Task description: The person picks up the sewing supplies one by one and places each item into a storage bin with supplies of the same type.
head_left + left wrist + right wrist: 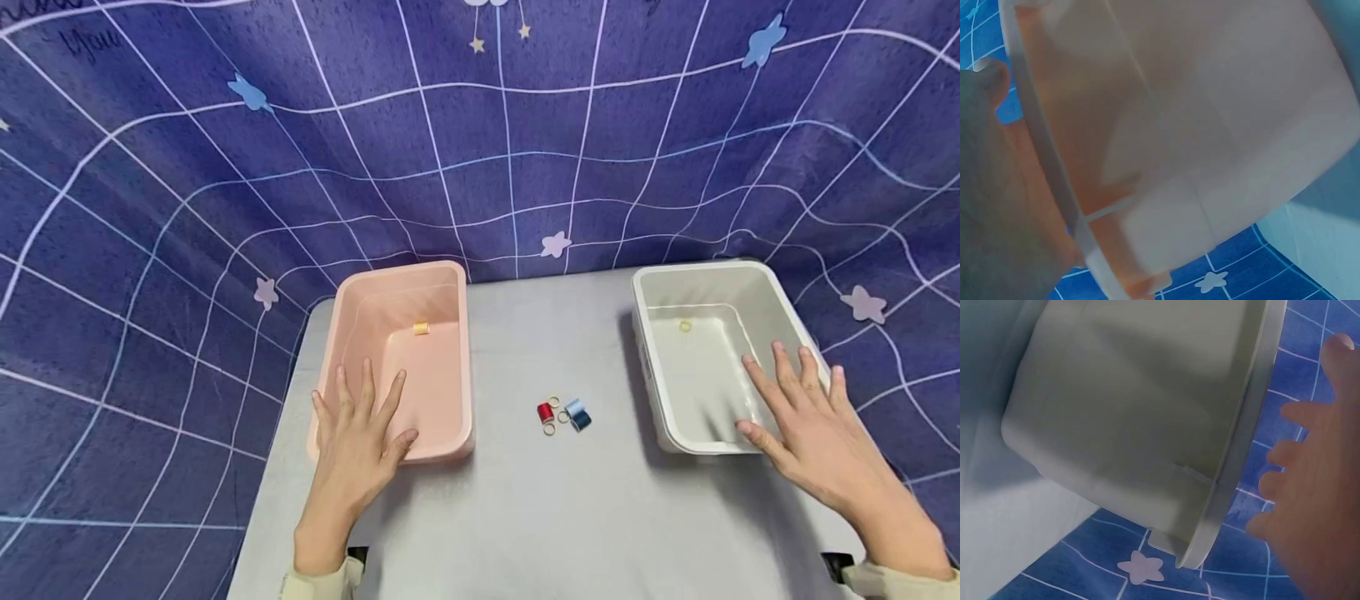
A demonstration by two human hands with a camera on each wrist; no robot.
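With fingers spread, my left hand point(358, 446) hovers over the near left part of a pink bin point(465, 367) and holds nothing. A yellow spool of thread point(422, 328) lies inside that bin. My right hand point(821, 425) is likewise spread, empty, above the near right side of a pale grey bin point(651, 375). Inside it lies a small yellowish ring point(686, 326). Between the bins is a small group: a red spool point(545, 412), a light blue spool point(574, 407), a dark blue spool point(581, 420) and several small rings point(550, 430). Both wrist views show a hand beside a bin's rim.
The bins and the small group sit on a grey-white table point(525, 517). A blue curtain point(480, 133) with a grid and star pattern hangs behind the table and along its sides.
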